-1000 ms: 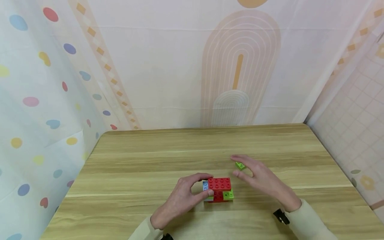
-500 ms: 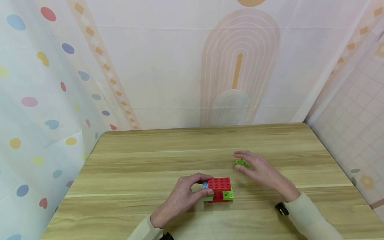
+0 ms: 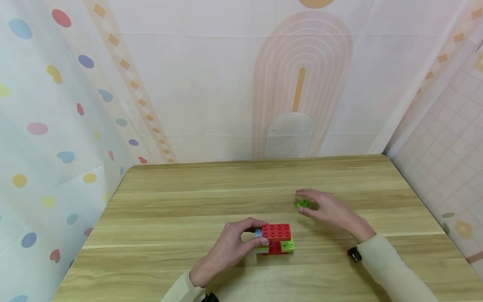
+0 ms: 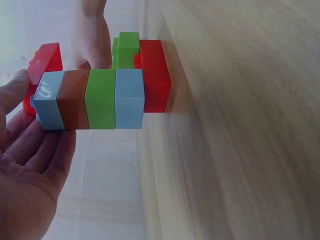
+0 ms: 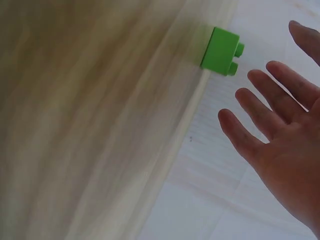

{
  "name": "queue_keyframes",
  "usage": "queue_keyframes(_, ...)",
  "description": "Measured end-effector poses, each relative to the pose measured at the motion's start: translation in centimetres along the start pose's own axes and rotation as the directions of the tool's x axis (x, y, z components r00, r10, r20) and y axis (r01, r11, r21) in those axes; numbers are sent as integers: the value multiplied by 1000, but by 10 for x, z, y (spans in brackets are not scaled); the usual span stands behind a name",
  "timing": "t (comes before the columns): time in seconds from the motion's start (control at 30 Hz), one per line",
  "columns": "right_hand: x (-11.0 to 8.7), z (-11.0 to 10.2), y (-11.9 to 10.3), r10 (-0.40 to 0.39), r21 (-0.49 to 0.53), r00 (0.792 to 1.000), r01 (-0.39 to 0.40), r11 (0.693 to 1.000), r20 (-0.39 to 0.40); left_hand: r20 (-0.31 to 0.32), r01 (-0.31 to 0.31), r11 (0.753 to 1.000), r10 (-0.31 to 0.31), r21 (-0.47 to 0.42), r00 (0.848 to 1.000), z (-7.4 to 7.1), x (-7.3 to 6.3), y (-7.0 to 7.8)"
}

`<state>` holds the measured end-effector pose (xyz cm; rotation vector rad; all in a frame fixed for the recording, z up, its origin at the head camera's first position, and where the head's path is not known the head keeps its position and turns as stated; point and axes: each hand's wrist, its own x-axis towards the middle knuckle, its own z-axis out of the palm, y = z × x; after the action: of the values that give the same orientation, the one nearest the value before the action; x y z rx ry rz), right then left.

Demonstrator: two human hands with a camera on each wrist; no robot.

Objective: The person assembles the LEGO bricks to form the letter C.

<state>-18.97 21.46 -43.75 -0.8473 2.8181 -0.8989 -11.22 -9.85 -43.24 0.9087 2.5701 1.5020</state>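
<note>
A structure of toy building bricks stands on the wooden table, with a red brick (image 3: 276, 231) on top. In the left wrist view, a column of light blue, brown, green and light blue bricks (image 4: 101, 100) rises from a red base brick (image 4: 156, 75). Green bricks (image 4: 129, 50) sit at the base's other end. My left hand (image 3: 231, 251) grips the structure's upper left part between thumb and fingers. Farther back, my right hand (image 3: 329, 212) hovers around a loose green brick (image 3: 303, 204), its fingers spread. A gap separates fingers and brick in the right wrist view (image 5: 220, 51).
The wooden table (image 3: 170, 235) reaches back to a patterned curtain (image 3: 207, 84). Another curtain with coloured dots (image 3: 68, 180) hangs along the left side, and a further one (image 3: 445, 126) on the right.
My right hand has moved slightly away and to the right over the loose green brick, which has turned and shifted a little farther back. The left hand keeps its grip in the same place.
</note>
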Motion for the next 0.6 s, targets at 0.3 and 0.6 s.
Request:
queue_keyframes(0.3, 4, -3, 7, 7, 24, 996, -9, 1000, 85, 3, 18, 1000, -18, -9, 1000, 0, 0, 0)
queue_keyframes(0.6, 7, -4, 13, 16, 43, 991, -21, 999, 131, 4, 34, 999, -33, -18, 999, 0, 0, 0)
